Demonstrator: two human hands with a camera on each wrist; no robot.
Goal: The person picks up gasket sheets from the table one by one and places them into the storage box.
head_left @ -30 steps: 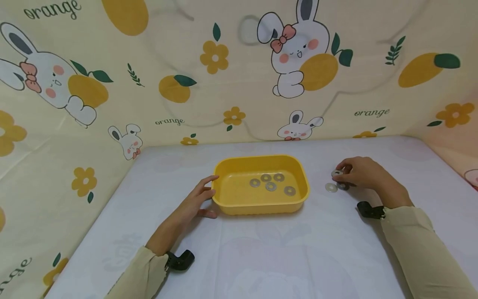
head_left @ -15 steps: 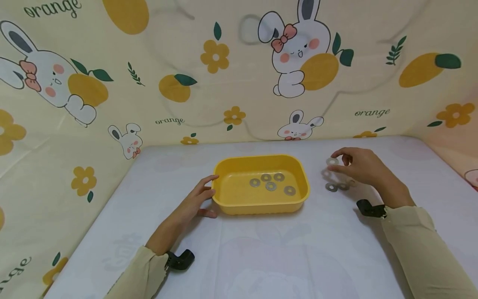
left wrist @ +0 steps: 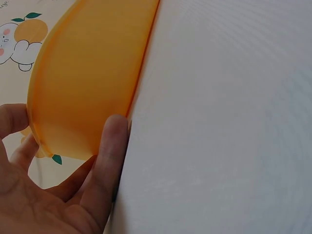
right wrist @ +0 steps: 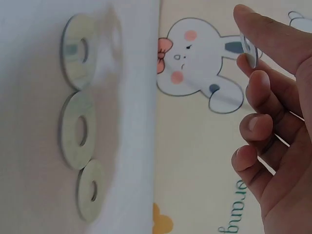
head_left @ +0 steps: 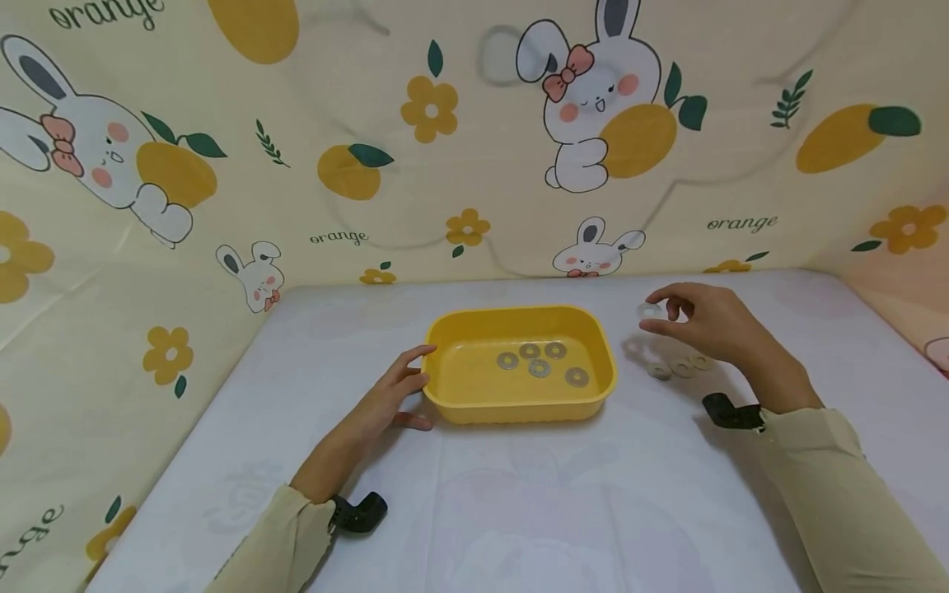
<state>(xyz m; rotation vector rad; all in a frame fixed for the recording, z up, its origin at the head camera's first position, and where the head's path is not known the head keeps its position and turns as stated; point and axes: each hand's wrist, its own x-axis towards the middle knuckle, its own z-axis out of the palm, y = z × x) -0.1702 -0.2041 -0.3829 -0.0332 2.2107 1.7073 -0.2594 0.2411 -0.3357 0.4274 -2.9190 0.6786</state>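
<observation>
Thumb and index finger of my right hand (head_left: 708,321) pinch a flat metal washer (head_left: 649,311), raised above the table to the right of the yellow tray (head_left: 467,385). Below that hand, three more washers (right wrist: 79,129) lie in a row on the cloth, touching or nearly so in the right wrist view. Several washers (head_left: 539,368) lie flat inside the tray. At the tray's left end, my left hand (head_left: 374,403) touches the rim with its fingertips. Its thumb (left wrist: 113,146) stretches along the tray's lower side in the left wrist view.
White cloth (head_left: 519,511) covers the table. Behind and at the sides rises a cream cloth (head_left: 400,189) printed with rabbits and oranges. A black wrist camera (head_left: 359,513) sits on the left wrist, another (head_left: 730,411) on the right.
My right hand has lifted a washer from the group on the table, moving up and slightly left with it. The left hand and tray stay in place.
</observation>
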